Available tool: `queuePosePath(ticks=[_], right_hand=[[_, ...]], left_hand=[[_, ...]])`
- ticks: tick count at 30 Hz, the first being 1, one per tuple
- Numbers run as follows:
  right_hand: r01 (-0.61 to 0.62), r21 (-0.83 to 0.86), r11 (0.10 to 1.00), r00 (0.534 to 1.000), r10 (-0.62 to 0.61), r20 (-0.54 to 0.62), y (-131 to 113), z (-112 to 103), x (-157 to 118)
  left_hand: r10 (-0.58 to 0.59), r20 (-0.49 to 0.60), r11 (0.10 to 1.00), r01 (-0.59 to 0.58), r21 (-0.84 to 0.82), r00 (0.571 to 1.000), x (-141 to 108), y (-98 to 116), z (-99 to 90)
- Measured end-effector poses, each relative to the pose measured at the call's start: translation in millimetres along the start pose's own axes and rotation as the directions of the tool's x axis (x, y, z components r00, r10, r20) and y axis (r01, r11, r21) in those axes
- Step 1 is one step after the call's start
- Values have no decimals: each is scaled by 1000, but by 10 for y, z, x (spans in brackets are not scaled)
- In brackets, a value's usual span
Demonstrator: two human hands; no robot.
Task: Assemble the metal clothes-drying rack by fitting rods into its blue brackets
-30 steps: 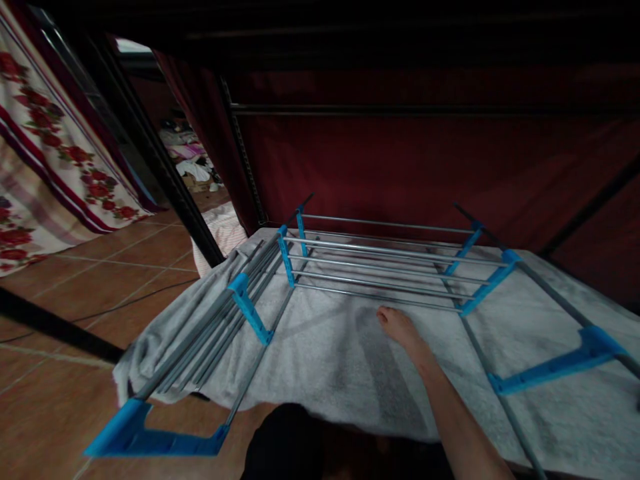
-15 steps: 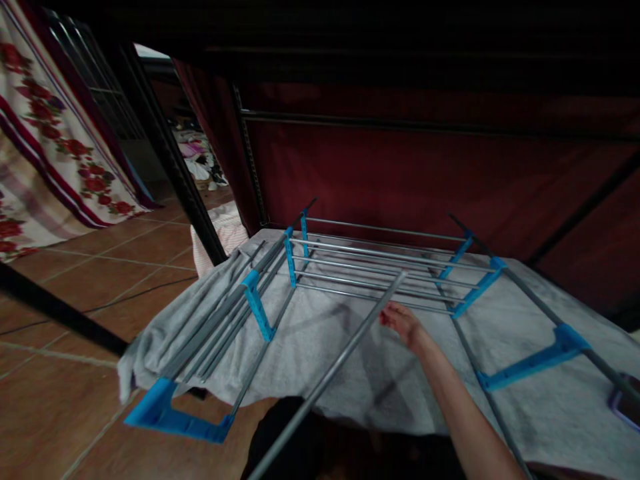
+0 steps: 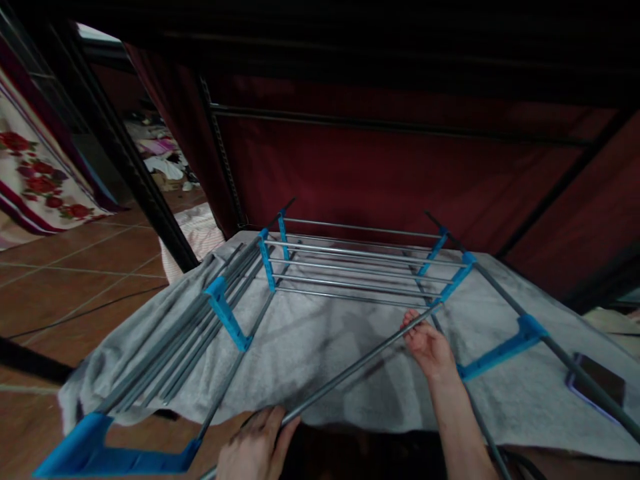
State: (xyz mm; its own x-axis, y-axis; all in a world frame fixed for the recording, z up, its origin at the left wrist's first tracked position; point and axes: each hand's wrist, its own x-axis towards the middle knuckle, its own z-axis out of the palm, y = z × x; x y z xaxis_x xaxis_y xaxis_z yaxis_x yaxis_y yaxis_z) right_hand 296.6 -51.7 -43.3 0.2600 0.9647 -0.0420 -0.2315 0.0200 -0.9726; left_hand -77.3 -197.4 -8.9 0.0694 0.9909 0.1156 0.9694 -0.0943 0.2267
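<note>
A long grey metal rod (image 3: 350,371) slants up to the right between my two hands. My left hand (image 3: 255,445) is closed round its lower part. The fingers of my right hand (image 3: 425,343) curl at the rod close to its far end, which reaches the lower end of a blue plastic bracket (image 3: 454,285). Around them stands a rack frame of grey tubes and blue brackets, with several crossbars (image 3: 360,271) fitted at its back. A front bracket (image 3: 503,348) is to the right of my right hand; another blue bracket (image 3: 229,315) is on the left side.
Several loose grey rods (image 3: 187,350) lie along the left side on a grey cloth (image 3: 320,347). A phone (image 3: 595,387) rests at the right, beside a frame tube. Dark metal posts (image 3: 135,173) and a dark red curtain (image 3: 390,173) stand behind and to the left, over a tiled floor (image 3: 100,287).
My left hand has come into view holding the rod. The rod has tilted flatter, its far end moving right and down to the bracket, and my right hand has moved right. The view has shifted right.
</note>
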Motion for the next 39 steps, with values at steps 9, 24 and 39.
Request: queuePosePath(ticks=[9,24,39], right_hand=[[-126,-56,990,972,112,-208,-10,116,121],[-294,568,769,897,426,-113,-35,498,75],[-24,731,682,775,475,-417,211,482,-108]], left_hand=[[148,13,978,-148,146,989,665,359,51],[415,247,887,-450,105,876,1760,780,231],[665,249,738,-672,-69,704,1572,936,693]])
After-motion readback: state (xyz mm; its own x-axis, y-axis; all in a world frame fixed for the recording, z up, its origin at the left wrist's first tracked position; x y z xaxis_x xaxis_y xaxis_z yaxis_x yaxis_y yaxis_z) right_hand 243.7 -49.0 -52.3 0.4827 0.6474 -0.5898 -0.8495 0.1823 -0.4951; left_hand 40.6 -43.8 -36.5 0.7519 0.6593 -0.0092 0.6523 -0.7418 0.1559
